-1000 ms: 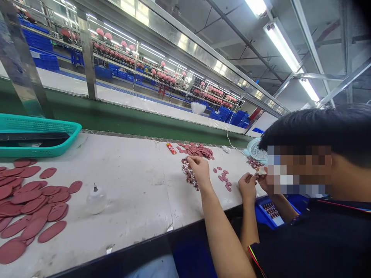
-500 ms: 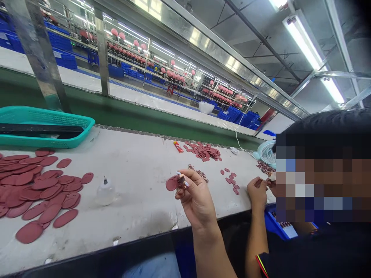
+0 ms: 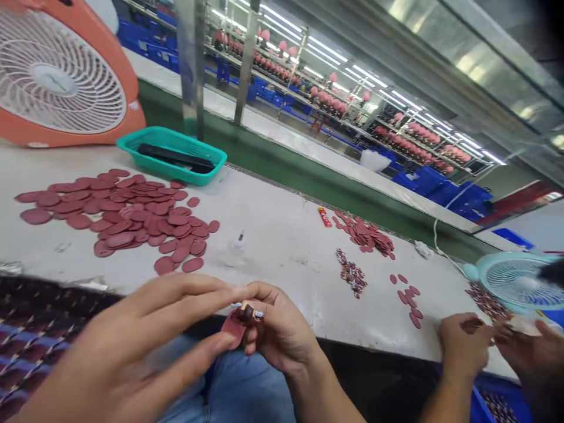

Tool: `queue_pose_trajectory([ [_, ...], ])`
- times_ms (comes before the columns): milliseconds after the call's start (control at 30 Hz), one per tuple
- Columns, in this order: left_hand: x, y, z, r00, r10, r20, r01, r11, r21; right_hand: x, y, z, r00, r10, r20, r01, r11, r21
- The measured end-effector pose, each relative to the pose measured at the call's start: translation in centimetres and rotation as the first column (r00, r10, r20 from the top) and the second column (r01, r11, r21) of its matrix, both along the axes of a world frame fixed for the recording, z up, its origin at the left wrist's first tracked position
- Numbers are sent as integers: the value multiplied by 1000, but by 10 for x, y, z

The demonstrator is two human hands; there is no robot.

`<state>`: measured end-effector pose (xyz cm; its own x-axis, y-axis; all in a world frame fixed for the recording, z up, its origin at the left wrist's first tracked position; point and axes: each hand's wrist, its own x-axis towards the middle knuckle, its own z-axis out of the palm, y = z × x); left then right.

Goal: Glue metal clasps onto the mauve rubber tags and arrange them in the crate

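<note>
In front of my lap, my right hand (image 3: pixel 288 332) pinches a small dark and pale fitting (image 3: pixel 248 312) joined to a dark red oval piece (image 3: pixel 234 328). My left hand (image 3: pixel 127 338) reaches in from the left, its thumb and fingertips closed on the red piece's edge; the other fingers lie stretched out. The hands cover part of both pieces. Beyond them a small clear bottle with a thin dark tip (image 3: pixel 235 251) stands upright on the white table (image 3: pixel 277 247). A large heap of similar red ovals (image 3: pixel 132 214) lies to its left.
An orange fan (image 3: pixel 57 82) and a green basket (image 3: pixel 211 176) stand at the back left. Right of centre lie more red ovals (image 3: pixel 365 232), small fittings (image 3: pixel 352 276) and a red-yellow packet (image 3: pixel 325 217). At right are a co-worker's hands (image 3: pixel 465 341) and a turquoise fan (image 3: pixel 524 282).
The view has turned left, bringing the orange fan into sight. My right hand has lowered with its piece from above the table towards my lap, and my left hand has come onto the red piece.
</note>
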<state>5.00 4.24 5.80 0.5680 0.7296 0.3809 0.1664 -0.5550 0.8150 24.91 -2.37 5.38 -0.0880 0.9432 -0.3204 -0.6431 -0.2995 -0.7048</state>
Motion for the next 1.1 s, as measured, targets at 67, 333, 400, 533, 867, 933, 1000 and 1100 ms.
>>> queue_pose_trajectory([
  [67,7,-3,9,999,-24,-44,25,1000,5,-4,-1,-6,999,29,-16,-29,999,-23],
  [333,15,1,23,997,-50,-55,23,911,-411,-19,-4,-8,999,53,-8,-53,998,-42],
  [400,12,0,21,999,-47,-25,31,891,-453,-22,-5,-6,1000,24,14,-24,1000,-19],
  [533,9,-5,18,997,-60,54,80,827,-557,-23,-12,-2,995,-67,79,62,996,66],
  [867,12,-11,20,991,-48,125,110,825,-554,-24,-24,6,950,-200,240,146,963,227],
  [933,10,-12,20,993,-45,106,95,839,-535,-25,-25,6,941,-210,266,143,957,251],
  [1000,9,-14,19,995,-45,93,87,853,-514,-26,-25,5,936,-219,275,143,952,271],
  [1100,7,-17,19,995,-38,92,78,872,-483,-26,-27,4,933,-229,276,146,946,290],
])
